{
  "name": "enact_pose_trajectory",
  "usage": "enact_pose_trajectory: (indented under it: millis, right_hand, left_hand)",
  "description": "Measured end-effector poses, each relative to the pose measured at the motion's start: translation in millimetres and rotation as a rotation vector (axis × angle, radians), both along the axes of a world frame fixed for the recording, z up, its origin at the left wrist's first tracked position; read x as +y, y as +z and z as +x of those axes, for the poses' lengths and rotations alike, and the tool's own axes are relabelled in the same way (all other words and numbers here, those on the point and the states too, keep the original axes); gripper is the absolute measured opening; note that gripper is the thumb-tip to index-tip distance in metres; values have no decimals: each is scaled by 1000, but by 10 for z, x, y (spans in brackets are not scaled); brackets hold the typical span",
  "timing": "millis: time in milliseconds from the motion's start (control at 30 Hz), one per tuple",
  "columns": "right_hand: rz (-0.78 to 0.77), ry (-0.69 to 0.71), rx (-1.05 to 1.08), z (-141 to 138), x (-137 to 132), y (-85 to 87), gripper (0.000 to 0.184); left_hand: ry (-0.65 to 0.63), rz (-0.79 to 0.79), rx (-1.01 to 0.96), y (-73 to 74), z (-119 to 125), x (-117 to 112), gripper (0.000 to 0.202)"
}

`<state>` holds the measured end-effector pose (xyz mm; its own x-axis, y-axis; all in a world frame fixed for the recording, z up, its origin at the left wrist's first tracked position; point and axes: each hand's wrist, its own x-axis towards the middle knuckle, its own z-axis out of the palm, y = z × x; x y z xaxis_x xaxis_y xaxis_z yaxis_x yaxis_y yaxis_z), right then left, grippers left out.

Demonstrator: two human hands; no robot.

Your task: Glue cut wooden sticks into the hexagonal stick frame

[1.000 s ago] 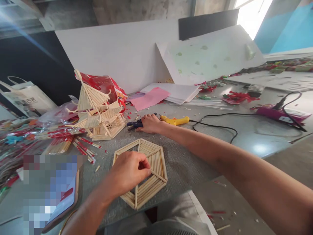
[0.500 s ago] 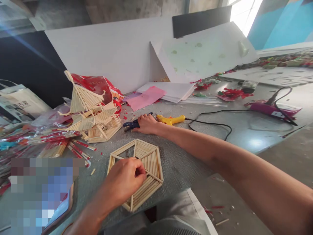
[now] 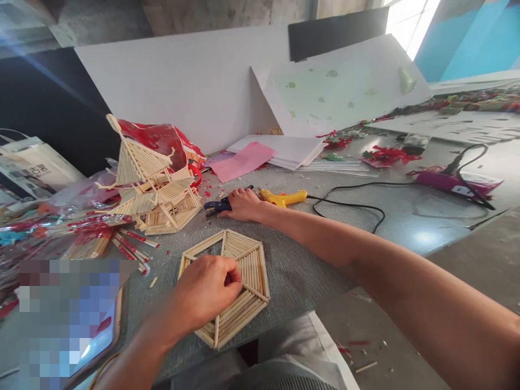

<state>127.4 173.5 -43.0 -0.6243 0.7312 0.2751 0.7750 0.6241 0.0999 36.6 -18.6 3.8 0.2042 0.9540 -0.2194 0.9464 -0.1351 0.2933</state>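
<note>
A polygonal panel of thin wooden sticks [image 3: 252, 268] lies flat on the table, with wedge-shaped sections, some filled with sticks. Over its left part is my left hand [image 3: 207, 292], thumb and fingers curled together; whatever they may hold is hidden. Farther off, my right hand [image 3: 244, 205] lies over a dark blue hand tool [image 3: 215, 207] that looks like pliers, its fingers around it and partly out of sight. Just right of that hand rests a yellow glue gun [image 3: 286, 198] with a black cord. A tiered stick model of a pavilion [image 3: 162, 187] stands behind the panel, to the left.
Stick bundles in plastic wrap [image 3: 93, 233] crowd the left side, near a phone [image 3: 105, 330] with a blurred screen. Pink paper [image 3: 244, 162] and white sheets [image 3: 292, 149] lie at the back. The glue gun's cord [image 3: 353, 187] runs right toward a purple packet [image 3: 450, 181].
</note>
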Motion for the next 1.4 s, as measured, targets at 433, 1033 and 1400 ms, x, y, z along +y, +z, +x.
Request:
enact_pose_trajectory:
  millis: [433, 1033, 1400]
  right_hand:
    - [34, 27, 9, -9, 98, -42, 72]
    - [79, 89, 62, -31, 23, 12, 60]
    - [108, 147, 82, -20, -10, 1, 56]
  left_hand:
    - [112, 47, -95, 66, -183, -66, 21]
    - [128, 39, -134, -76, -232, -98, 24]
    - [106, 24, -87, -69, -101, -112, 22]
